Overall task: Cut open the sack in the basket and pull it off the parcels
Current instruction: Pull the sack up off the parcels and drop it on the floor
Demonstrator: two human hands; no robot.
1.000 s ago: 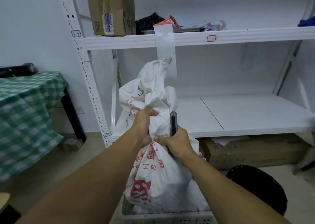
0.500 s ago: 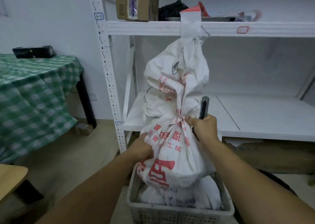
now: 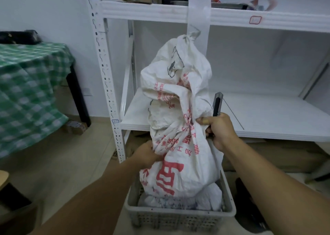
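A white woven sack (image 3: 178, 113) with red print stands tall in a grey perforated basket (image 3: 178, 218) on the floor. Pale plastic-wrapped parcels (image 3: 205, 197) show under its lower edge inside the basket. My left hand (image 3: 148, 154) grips the sack's fabric on its lower left side. My right hand (image 3: 219, 129) pinches a fold of the sack at mid height and also holds a dark utility knife (image 3: 217, 103), which points upward beside the sack.
A white metal shelving unit (image 3: 232, 16) stands right behind the basket, with boxes on its top shelf. A table with a green checked cloth (image 3: 30, 91) is at the left. Cardboard (image 3: 276, 154) lies under the lowest shelf. A dark object (image 3: 250, 208) sits right of the basket.
My left hand has dropped from the sack's neck to its lower left side. The sack now stands taller above the basket, and parcels show beneath it. My view has shifted.
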